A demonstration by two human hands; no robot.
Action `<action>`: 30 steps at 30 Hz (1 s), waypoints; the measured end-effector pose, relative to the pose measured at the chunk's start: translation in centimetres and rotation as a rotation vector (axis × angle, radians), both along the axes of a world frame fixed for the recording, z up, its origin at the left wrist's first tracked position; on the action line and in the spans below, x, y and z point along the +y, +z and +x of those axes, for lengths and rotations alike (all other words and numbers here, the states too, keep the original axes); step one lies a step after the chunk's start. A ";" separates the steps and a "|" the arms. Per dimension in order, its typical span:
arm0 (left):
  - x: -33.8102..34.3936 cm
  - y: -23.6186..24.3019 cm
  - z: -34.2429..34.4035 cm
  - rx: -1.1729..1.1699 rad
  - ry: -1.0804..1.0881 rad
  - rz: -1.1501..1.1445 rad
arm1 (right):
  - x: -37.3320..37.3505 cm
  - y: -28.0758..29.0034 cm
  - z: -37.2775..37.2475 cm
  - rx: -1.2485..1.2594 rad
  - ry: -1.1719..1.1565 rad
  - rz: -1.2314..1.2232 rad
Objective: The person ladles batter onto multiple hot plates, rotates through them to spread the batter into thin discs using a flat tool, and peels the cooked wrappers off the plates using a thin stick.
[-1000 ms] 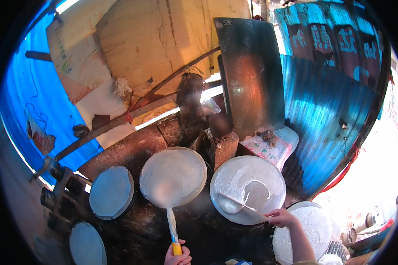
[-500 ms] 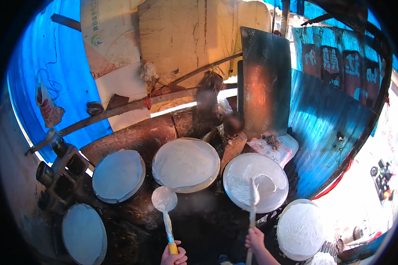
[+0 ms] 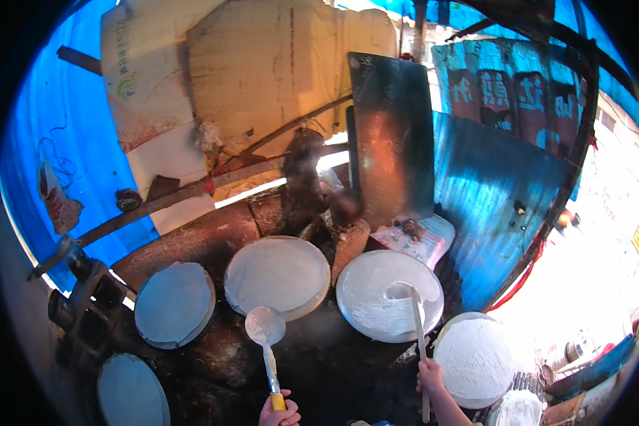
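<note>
My left hand (image 3: 280,413) is closed around the yellow handle of a ladle (image 3: 265,326). The ladle's round bowl, smeared with white batter, is held over the dark work surface, near the front edge of the middle round (image 3: 277,277). In my right hand (image 3: 429,376) is a long, thin spreader (image 3: 420,330), its upper end on the wet white batter (image 3: 369,295) of the right-centre round griddle. A greyish bare patch and curved streaks show in that batter beside the spreader's tip.
Thin white rounds lie on griddles at left (image 3: 175,305) and lower left (image 3: 133,394). A thicker white round (image 3: 474,361) is right of my right hand, with a white-filled container (image 3: 516,410) below it. A tall dark panel (image 3: 394,142) and blue corrugated sheet (image 3: 500,192) stand behind.
The view has turned somewhat to the right. The spreader's tip has moved toward the right side of the batter, whose bare patch has become smaller. My left hand keeps the ladle.
</note>
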State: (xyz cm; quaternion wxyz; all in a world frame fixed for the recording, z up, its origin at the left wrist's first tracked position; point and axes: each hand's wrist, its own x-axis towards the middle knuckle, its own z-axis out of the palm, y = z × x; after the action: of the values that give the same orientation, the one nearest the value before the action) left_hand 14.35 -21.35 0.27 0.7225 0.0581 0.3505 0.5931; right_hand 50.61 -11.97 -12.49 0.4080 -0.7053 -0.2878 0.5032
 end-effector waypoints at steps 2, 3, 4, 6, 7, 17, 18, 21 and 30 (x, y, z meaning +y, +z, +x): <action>1.0 0.2 0.8 -0.047 -0.021 -0.036 | 0.5 -0.8 -0.1 -0.052 -0.040 0.092; 1.6 0.2 1.4 -0.073 -0.032 -0.052 | 0.1 -2.6 -0.1 -0.138 -0.028 0.159; 2.0 0.2 1.6 -0.066 -0.054 -0.071 | -1.2 -5.5 0.1 -0.261 0.061 0.278; 2.3 0.3 2.1 -0.045 -0.090 -0.040 | -3.5 -11.4 0.4 -0.522 0.200 0.529; 2.2 0.2 2.2 -0.035 -0.096 -0.022 | -3.7 -9.9 0.6 -0.495 0.154 0.512; 4.2 1.1 5.0 -0.026 -0.172 -0.077 | 10.3 -0.6 7.1 -0.172 -0.105 0.158; 4.1 1.2 5.2 -0.043 -0.184 -0.093 | 10.5 -0.4 6.9 -0.091 -0.129 0.205; 3.2 0.2 4.6 -0.105 -0.211 -0.083 | 8.0 2.1 2.9 0.118 -0.189 0.325; 4.6 -0.6 7.0 -0.331 -0.330 -0.153 | 9.6 0.8 -3.1 0.459 -0.234 0.158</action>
State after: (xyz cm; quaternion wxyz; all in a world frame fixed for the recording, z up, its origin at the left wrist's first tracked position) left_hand 21.31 -16.71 -0.34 0.8593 -0.0381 0.2570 0.4405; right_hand 47.49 -2.39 -11.65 0.5718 -0.5671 -0.1429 0.5753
